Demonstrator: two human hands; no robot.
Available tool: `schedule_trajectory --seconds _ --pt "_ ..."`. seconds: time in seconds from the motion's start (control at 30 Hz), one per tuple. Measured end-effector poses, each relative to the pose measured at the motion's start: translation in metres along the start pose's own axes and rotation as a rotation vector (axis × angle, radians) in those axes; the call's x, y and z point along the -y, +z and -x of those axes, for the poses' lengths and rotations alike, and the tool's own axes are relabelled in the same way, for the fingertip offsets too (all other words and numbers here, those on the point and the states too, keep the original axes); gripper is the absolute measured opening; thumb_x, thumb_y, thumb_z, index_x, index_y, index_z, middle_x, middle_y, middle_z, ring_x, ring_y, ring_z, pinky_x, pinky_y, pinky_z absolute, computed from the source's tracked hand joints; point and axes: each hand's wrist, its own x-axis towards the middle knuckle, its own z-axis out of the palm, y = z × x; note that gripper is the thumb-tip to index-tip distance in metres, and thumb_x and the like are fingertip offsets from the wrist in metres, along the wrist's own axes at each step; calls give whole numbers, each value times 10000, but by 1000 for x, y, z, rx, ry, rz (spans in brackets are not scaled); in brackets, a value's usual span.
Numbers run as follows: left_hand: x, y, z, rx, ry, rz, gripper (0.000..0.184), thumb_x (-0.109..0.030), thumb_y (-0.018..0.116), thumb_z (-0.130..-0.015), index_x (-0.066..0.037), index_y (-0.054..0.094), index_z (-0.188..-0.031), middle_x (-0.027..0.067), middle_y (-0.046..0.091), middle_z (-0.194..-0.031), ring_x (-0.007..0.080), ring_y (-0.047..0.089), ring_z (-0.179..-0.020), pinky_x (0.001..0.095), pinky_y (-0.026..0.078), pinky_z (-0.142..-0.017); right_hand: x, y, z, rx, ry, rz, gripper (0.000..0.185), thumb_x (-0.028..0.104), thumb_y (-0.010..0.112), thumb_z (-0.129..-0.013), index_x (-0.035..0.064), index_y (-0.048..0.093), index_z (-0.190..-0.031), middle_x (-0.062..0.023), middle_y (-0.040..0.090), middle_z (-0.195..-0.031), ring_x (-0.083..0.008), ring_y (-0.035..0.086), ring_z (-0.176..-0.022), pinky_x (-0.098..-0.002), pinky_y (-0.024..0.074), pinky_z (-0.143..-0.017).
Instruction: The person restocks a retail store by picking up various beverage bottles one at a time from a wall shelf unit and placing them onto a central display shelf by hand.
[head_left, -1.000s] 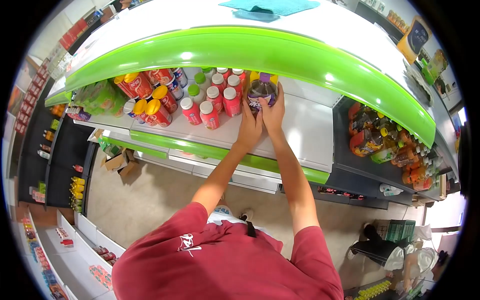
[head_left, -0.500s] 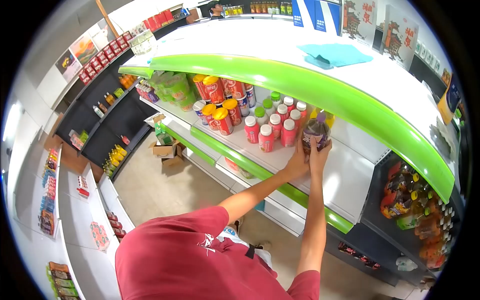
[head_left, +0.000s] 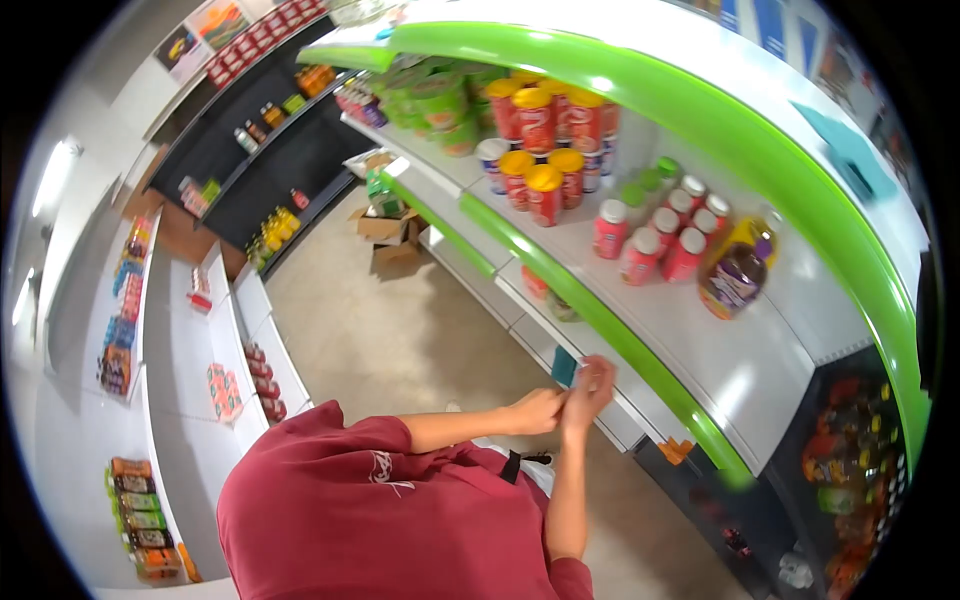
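My left hand (head_left: 540, 411) is closed, close beside my right hand (head_left: 590, 388), in front of the lower shelf. The right hand's fingers are bent together and slightly blurred; what either hand holds, if anything, I cannot make out. On the shelf beyond them, a dark bottle with a purple label (head_left: 736, 277) stands apart from both hands. Behind it is a bottle of yellow liquid (head_left: 766, 228). To its left stand several pink bottles with white caps (head_left: 641, 257). A teal item (head_left: 564, 366) shows at the lower shelf, just behind my hands.
Red cans with yellow lids (head_left: 545, 195) and green tubs (head_left: 440, 103) stand farther left. The bright green shelf edge (head_left: 600, 335) runs between my hands and the goods. A cardboard box (head_left: 392, 235) is on the floor. White shelves (head_left: 185, 420) line the left side.
Both hands have let go of the purple-labelled bottle and drawn back and down toward my body. The bottle stays on the shelf. The view has swung to the right and downward.
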Motion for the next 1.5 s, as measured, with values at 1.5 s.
schedule_trajectory --seconds 1.5 --pt "591 -226 579 -954 -1314 811 239 -222 600 -806 -35 731 -735 162 729 -778 269 681 -625 440 503 -533 -337 739 203 1892 544 1093 405 266 559 -927 31 528 -1255 -141 690 -898 -264 679 -704 -404 533 -588"
